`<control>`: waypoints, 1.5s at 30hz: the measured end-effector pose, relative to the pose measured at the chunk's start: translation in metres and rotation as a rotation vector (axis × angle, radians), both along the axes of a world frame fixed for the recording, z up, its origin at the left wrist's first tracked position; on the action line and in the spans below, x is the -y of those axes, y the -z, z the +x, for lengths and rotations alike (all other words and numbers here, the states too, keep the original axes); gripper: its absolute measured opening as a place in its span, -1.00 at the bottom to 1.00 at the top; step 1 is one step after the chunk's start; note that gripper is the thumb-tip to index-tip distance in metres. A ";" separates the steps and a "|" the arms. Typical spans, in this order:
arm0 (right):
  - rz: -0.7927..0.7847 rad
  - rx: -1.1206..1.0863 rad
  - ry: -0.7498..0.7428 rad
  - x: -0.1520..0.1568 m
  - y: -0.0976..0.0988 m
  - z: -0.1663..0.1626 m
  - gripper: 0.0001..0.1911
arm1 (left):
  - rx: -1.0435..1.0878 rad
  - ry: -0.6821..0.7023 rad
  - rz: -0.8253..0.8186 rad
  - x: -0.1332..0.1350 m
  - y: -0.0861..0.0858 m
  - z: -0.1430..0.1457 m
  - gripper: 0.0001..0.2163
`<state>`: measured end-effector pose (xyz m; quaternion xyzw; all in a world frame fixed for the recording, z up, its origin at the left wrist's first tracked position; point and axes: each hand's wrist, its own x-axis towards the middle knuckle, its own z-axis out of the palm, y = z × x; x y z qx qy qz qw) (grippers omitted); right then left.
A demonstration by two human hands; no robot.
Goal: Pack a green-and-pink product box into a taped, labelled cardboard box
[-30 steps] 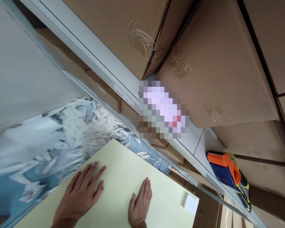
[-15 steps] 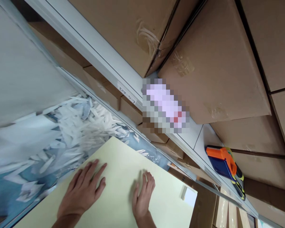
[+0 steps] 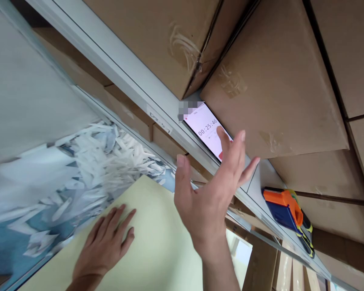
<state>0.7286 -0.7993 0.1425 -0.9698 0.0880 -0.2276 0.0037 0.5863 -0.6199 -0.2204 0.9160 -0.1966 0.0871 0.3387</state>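
My left hand (image 3: 106,242) lies flat on a large pale yellow sheet (image 3: 157,226), its fingers spread. Above that sheet my right hand (image 3: 210,194) is raised with its fingers apart and nothing in it. The fingertips of the right hand are over the lower part of a phone (image 3: 204,125), which lies on the shelf edge. A running timer shows on the phone's lit screen, with a red patch partly covered by the fingers. Whether a finger touches the screen I cannot tell.
Large cardboard boxes (image 3: 276,81) stand on the grey shelf (image 3: 133,64). An orange and blue tool (image 3: 285,210) lies with yellow-and-black handled tools at the shelf's right. White paper scraps (image 3: 118,157) are heaped behind the yellow sheet, and a small white block (image 3: 242,251) sits near its right corner.
My right hand has lifted off the yellow sheet and moved up to the phone, with its fingers spread. My left hand has stayed in place on the sheet.
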 end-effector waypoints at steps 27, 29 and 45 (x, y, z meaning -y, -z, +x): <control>0.024 0.090 -0.109 0.004 0.034 -0.059 0.00 | -0.054 0.005 -0.020 -0.004 0.009 -0.004 -0.16; 0.033 0.001 -0.205 -0.002 0.083 -0.100 0.05 | -0.047 -0.004 -0.023 -0.003 0.006 -0.003 -0.20; 0.229 -0.641 -0.312 0.016 0.315 -0.325 0.11 | 0.033 0.015 0.042 -0.003 0.000 0.005 -0.09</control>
